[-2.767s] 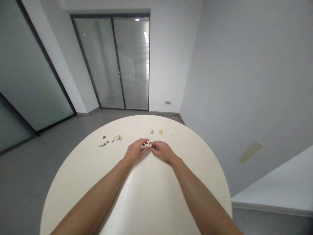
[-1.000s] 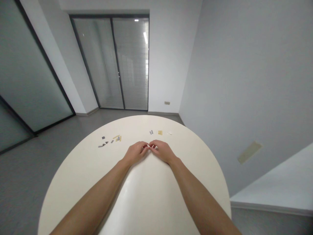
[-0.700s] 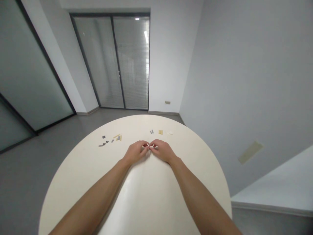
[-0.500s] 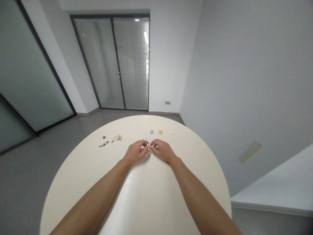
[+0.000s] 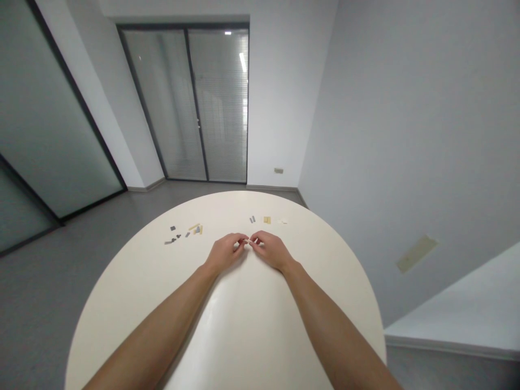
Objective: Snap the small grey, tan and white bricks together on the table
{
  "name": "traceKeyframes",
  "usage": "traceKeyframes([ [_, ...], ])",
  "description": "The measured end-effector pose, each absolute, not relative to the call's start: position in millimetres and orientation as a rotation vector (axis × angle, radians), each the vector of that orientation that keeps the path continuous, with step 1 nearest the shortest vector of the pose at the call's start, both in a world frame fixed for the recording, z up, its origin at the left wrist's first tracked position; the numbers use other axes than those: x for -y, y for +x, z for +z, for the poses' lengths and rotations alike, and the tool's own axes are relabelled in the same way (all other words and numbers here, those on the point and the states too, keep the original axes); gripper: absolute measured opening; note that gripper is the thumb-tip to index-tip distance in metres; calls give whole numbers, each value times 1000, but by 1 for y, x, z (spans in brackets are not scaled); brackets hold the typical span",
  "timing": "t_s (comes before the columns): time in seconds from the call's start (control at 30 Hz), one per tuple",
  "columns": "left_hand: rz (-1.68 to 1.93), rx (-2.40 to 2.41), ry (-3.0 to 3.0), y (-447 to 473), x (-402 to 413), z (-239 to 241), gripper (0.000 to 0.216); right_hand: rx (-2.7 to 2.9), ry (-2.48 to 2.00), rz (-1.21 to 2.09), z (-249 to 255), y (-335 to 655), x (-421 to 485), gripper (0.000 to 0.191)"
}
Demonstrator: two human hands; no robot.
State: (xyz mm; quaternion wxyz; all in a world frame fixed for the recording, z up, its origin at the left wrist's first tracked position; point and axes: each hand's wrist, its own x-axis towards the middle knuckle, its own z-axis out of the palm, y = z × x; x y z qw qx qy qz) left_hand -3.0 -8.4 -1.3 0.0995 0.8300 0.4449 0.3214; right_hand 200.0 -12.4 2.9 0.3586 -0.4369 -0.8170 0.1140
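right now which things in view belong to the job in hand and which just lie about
In hand:
small white piece, pinched between left hand and right hand

Lying on the table (some may belong too):
grey strips, yellow piece, white bits beyond the hands
dark pieces, yellow strips leftward

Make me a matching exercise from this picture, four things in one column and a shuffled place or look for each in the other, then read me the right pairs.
Things:
1. Dark square
2. Yellow square
3. Small white piece
4. Table

Places or looks:
A. Between the left hand and the right hand
B. Among the scattered parts on the left
C. Off-white, with a curved edge
D. Between two grey strips and some white bits

Pairs: 1-B, 2-D, 3-A, 4-C.
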Motion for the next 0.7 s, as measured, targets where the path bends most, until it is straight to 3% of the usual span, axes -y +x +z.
traceKeyframes([
  [0.7, 895, -1349, 2426, -2, 9, 0, 25, 2085, -1114, 312, 3, 202, 11, 17],
])
